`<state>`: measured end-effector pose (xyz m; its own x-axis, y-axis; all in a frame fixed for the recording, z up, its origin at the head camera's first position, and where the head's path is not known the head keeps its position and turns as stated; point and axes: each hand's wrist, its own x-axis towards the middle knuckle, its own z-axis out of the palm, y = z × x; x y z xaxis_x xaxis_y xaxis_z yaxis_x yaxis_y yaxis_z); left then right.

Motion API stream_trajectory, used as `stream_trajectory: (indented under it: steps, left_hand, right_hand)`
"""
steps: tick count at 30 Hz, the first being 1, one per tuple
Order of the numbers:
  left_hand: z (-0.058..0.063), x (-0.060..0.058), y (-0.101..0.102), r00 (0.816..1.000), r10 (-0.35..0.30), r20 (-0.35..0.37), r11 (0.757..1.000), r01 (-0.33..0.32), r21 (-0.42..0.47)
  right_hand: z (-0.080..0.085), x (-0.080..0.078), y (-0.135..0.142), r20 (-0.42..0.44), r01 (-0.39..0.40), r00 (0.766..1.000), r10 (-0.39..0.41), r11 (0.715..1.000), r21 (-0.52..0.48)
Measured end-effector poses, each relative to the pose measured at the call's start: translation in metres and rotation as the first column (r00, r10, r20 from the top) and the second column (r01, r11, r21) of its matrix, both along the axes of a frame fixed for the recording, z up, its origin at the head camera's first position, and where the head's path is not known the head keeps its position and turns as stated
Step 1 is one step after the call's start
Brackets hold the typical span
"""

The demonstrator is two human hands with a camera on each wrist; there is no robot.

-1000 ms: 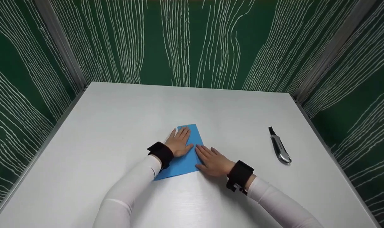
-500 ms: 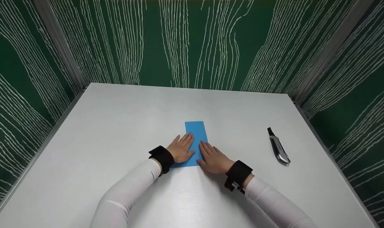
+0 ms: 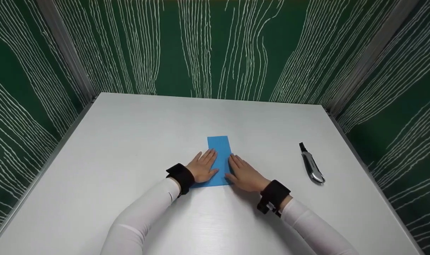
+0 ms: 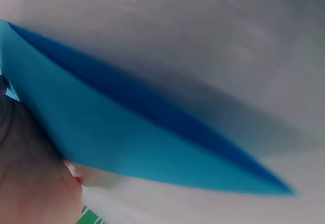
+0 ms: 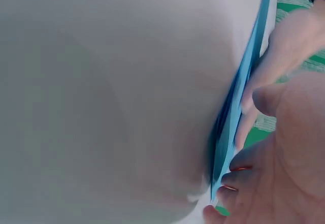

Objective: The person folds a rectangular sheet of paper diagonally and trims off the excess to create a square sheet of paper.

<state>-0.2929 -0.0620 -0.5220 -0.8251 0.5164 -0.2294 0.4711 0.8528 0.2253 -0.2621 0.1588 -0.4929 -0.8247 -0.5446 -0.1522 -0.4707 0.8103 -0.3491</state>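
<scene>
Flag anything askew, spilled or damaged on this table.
Nothing stands out: no spill or damage shows. The layers of the blue paper gape along one edge, which seems ordinary for a folded sheet; the knife lies apart, to its right.

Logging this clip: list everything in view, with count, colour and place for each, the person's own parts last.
Flat white tabletop: 1, white, beneath the work
Folded blue paper: 1 piece, blue, mid-table
Slim metallic-looking utility knife: 1, silver and black, table's right side
Flat green panels with wavy lines: 3, green with white, left, back and right
Straight grey posts: 2, grey, back corners
Broad black wristbands: 2, black, one per wrist
Long white fabric sleeves: 2, white, on both arms
Left hand: 1, bare, on the paper
Right hand: 1, bare, at the paper's right edge
</scene>
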Motion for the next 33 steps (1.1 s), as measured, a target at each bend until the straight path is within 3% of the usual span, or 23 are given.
stream_trajectory:
  steps: [5,9,18,22,33]
  left_hand:
    - [0.012,0.007,-0.003,1.000,-0.006,0.024,1.000,0.005,0.015]
    - [0.021,0.014,-0.004,1.000,-0.004,0.022,0.999,0.003,0.037]
    - [0.024,0.016,-0.003,1.000,-0.012,0.012,0.999,0.011,0.031]
    - [0.028,0.017,-0.002,1.000,-0.014,-0.001,1.000,0.014,0.024]
    - [0.024,0.017,-0.003,1.000,-0.022,0.002,0.999,0.022,0.050]
  right_hand:
    - [0.006,-0.014,0.035,-0.054,0.108,0.992,-0.111,0.993,-0.047]
    - [0.012,-0.025,0.073,-0.102,0.219,0.969,-0.226,0.973,-0.075]
    - [0.019,-0.034,0.159,-0.172,0.465,0.863,-0.475,0.880,-0.097]
    - [0.019,-0.031,0.181,-0.175,0.519,0.835,-0.522,0.852,-0.066]
    - [0.011,-0.027,0.210,-0.061,0.596,0.802,-0.595,0.803,-0.003]
